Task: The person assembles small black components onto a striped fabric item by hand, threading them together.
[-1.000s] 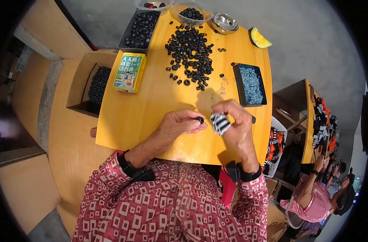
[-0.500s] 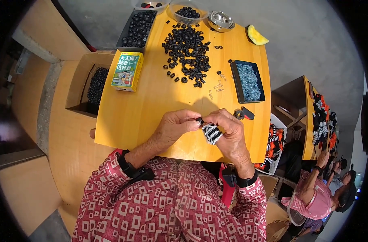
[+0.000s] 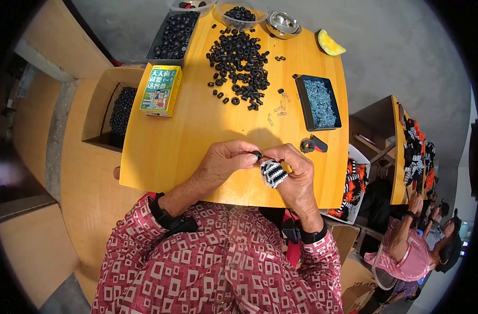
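Close together over the near part of the yellow wooden table (image 3: 160,162), both my hands are at work. My left hand (image 3: 218,166) pinches a small round black part (image 3: 257,155) between thumb and fingertips. A black-and-white striped knitted piece (image 3: 273,174) is gripped in my right hand (image 3: 297,172), whose thumb and forefinger reach up beside the black part. Whether the part touches the knitting is hidden by my fingers. Beyond them lies a heap of black plastic parts (image 3: 244,70), with several small clear pieces (image 3: 280,109) scattered near it.
A black tray (image 3: 307,104) of tiny pale pieces stands right, near a black ring (image 3: 306,145) and a red-and-black tool (image 3: 318,144). At left are a yellow-green box (image 3: 160,91) and a dark bin (image 3: 158,49). Metal bowls (image 3: 282,23) and a yellow fruit slice (image 3: 330,43) sit behind. Co-workers sit right.
The view has shifted a little, so the table sits slightly further left and up. My hands keep the same grips, and the striped piece has turned slightly.
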